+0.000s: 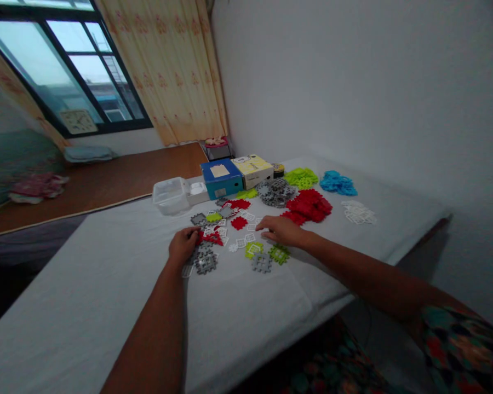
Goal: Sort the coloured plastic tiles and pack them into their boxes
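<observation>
My left hand [183, 246] is closed with its fingertips at the edge of a red toothed plastic building tile [212, 237], and part of the tile is behind the fingers. Below it lie grey toothed tiles [206, 261]. My right hand [282, 230] hovers low over the middle of the table, fingers apart, with nothing visible in them. Close to its fingertips are small white plastic frames [250, 237] and a red tile [239, 222]. Nearer to me lie a light grey tile [262, 262] and a green tile [279, 253].
Sorted heaps of red [310, 206], grey [276, 192], green [301, 178], blue [338, 183] and white pieces [358, 212] stand at the back right. A blue box [222, 179], a yellow-and-white box [252, 170] and a clear plastic container [170, 195] line the far edge. A wall [353, 82] bounds the right.
</observation>
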{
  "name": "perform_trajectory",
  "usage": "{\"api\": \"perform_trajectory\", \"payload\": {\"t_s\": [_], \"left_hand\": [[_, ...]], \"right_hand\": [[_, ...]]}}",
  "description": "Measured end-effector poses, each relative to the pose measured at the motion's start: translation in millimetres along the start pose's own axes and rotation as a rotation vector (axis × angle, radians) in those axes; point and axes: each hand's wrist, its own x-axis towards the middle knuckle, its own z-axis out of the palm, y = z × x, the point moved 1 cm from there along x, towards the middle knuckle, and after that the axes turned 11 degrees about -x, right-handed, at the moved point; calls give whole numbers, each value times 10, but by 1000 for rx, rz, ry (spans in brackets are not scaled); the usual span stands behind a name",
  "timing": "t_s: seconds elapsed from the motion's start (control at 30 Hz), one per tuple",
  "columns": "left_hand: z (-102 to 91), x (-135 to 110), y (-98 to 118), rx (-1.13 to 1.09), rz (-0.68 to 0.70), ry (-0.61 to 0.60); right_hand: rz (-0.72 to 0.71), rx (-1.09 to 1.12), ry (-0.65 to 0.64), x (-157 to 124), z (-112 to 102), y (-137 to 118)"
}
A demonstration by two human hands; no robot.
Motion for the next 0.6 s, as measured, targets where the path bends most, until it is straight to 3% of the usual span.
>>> {"api": "perform_trajectory", "payload": {"t_s": [0.1,0.2,0.43,0.6], "left_hand": [[3,-8,10,-22,-3,-7],[5,-27,21,-35,-21,-4],[5,-52,41,-22,-16,12],[-13,-44,63,-7,-32,-1]], "right_hand": [[-99,-54,-105,231,219,-197],[-145,-64,-140,296,319,-190],[71,127,-49,174,397,-103],[52,126,42,37,274,-50]]}}
